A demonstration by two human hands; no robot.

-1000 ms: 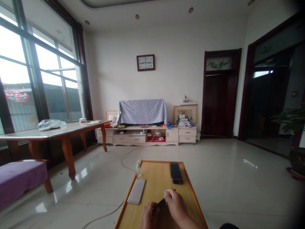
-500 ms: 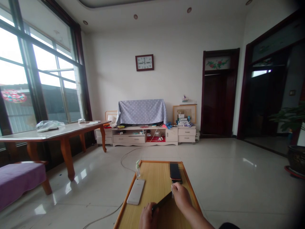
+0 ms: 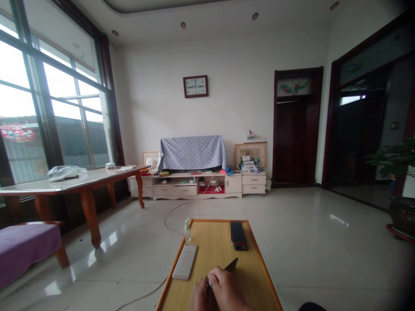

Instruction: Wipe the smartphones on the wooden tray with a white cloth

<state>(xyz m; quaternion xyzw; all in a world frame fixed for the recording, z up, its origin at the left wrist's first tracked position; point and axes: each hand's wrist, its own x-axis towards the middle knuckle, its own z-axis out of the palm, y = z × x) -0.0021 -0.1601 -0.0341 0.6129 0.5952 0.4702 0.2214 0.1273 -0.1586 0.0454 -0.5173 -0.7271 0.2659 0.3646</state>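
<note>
My left hand (image 3: 199,294) is closed around the near end of a thin dark phone (image 3: 232,264), seen almost edge-on above the small wooden table (image 3: 207,246). Across the phone's near part lies my right hand (image 3: 226,288), its fingers pinched together beside my left fingers. A small white wipe (image 3: 209,283) shows in part at those right fingertips; most of it is hidden. To the left a white phone (image 3: 185,261) lies face down. Behind it stands a clear spray bottle (image 3: 187,230) with a pale green top. Dark phones (image 3: 239,236), partly pixelated, lie stacked at the far right.
A cable (image 3: 142,297) runs along the tiled floor left of the table. A long table (image 3: 97,176) and a purple-covered seat (image 3: 29,250) stand at the left. Along the far wall is a low cabinet (image 3: 233,183), with a potted plant (image 3: 402,211) at the right.
My right hand has slid from the dark phone's far end down toward my left hand, baring that far end. My left hand keeps its hold.
</note>
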